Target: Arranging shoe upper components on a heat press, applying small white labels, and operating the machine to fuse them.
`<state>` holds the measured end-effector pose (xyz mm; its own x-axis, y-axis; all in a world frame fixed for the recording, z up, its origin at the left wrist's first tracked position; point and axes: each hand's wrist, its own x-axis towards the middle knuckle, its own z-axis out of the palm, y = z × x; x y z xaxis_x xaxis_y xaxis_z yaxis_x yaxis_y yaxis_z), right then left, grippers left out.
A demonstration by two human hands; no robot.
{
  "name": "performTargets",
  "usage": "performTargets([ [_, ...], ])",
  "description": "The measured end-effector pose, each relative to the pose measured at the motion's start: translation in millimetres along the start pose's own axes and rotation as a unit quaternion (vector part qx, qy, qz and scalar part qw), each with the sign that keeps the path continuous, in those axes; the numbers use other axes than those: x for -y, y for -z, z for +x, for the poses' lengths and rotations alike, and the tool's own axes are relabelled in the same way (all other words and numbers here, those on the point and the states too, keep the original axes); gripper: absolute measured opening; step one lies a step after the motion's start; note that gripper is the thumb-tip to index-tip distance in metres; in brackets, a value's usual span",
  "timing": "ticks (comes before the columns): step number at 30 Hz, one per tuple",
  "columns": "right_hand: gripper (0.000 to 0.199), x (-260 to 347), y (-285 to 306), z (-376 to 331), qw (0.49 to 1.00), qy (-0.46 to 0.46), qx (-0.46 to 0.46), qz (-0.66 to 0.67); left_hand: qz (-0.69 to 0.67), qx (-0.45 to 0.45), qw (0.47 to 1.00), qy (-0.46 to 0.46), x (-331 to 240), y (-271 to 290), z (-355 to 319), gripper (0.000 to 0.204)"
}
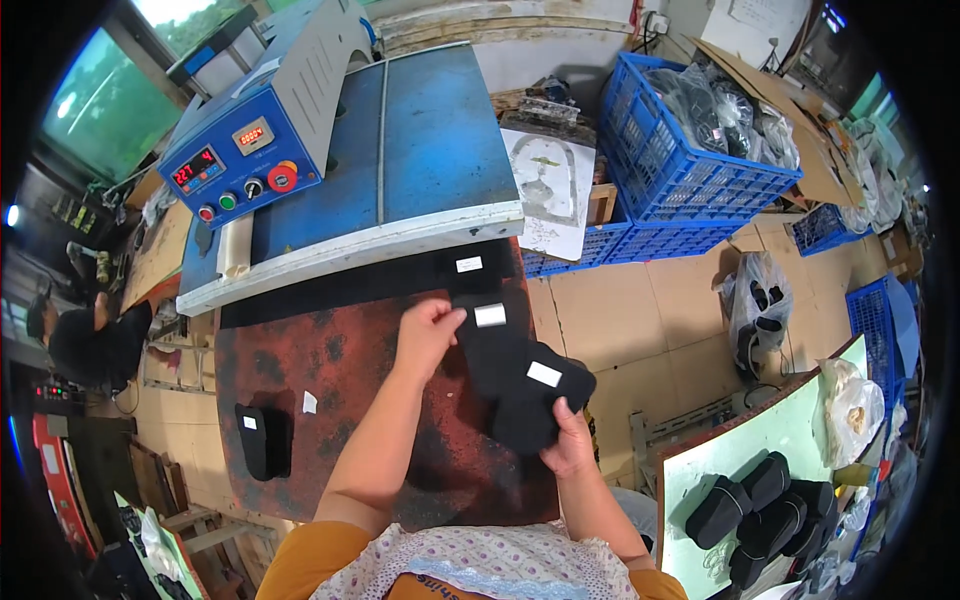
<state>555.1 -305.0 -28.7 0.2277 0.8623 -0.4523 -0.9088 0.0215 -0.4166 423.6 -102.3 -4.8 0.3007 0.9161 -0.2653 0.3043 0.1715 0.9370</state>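
head view | wearer: orange short-sleeved top, sleeves end above elbow | over chest: white fabric with small purple dot print, pale lace-like trim along lower edge | forearms bare | left hand (425, 335), right hand (570, 445): no gloves, rings or watch seen

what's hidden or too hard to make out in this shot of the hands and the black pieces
Head view only:
- Left hand: fingertips hide the edge of the black piece they touch.
- Right hand: palm hidden behind another black piece.
- White labels: too small to make out.
- Press bed under the blue machine: in shadow.
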Motion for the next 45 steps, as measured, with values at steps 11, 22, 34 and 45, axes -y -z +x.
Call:
performTargets([
  [11, 0.05, 0.7, 11.4, -3.5, 0.996, -0.054, -0.002, 0.069, 0.277, -0.111, 0.945, -0.134, 26.6, 1.3, 53.0, 0.018],
  [22, 0.052, -2.5, 3.7, -1.6, 0.998, -0.054, -0.008, 0.008, 0.423, -0.11, 0.829, -0.348, 30.1, 22.1, 63.9, 0.014],
  [34, 0.046, 4.5, 7.8, -3.4, 0.998, -0.048, 0.0, 0.038, 0.14, 0.143, 0.98, -0.017, -15.3, 5.3, -8.7, 0.012],
  [45, 0.053, 26.6, 34.1, -10.1, 0.983, -0.051, 0.122, 0.13, 0.107, 0.03, 0.994, -0.003, 15.6, 0.3, -2.3, 0.015],
])
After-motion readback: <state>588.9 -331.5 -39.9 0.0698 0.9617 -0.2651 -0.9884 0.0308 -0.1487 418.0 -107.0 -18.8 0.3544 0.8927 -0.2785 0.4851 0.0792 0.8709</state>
